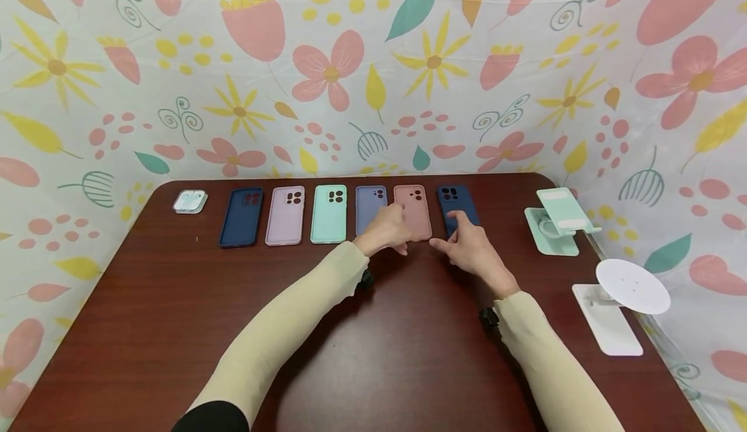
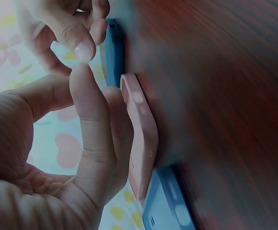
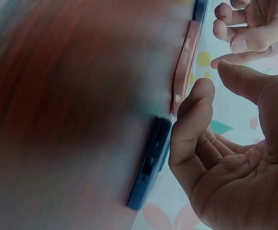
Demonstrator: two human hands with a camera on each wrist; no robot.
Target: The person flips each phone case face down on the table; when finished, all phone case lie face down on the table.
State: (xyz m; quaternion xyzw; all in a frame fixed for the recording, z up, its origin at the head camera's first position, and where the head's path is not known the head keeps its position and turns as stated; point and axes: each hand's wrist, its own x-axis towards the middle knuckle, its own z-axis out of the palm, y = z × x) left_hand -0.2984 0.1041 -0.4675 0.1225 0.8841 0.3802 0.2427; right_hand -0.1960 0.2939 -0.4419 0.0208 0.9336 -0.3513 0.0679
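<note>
Several phone cases lie in a row at the table's back. My left hand (image 1: pixel 385 228) hovers at the near ends of the blue-violet case (image 1: pixel 367 206) and the pink case (image 1: pixel 415 210), one finger extending across the pink one's lower edge. Over the lower part of the right dark blue case (image 1: pixel 457 198) is my right hand (image 1: pixel 471 247). In the left wrist view, loosely bent fingers (image 2: pixel 93 120) show beside the pink case, with nothing between them. The right wrist view has bent fingers (image 3: pixel 191 129) beside the dark blue case, whether touching I cannot tell.
Leftward in the row are a mint case (image 1: pixel 329 221), a lilac case (image 1: pixel 284 218) and another dark blue case (image 1: pixel 240 221). A small clear-and-white box (image 1: pixel 190 202) sits at the back left. A mint folding stand (image 1: pixel 563 221) and a white round-topped stand (image 1: pixel 613 318) stand right.
</note>
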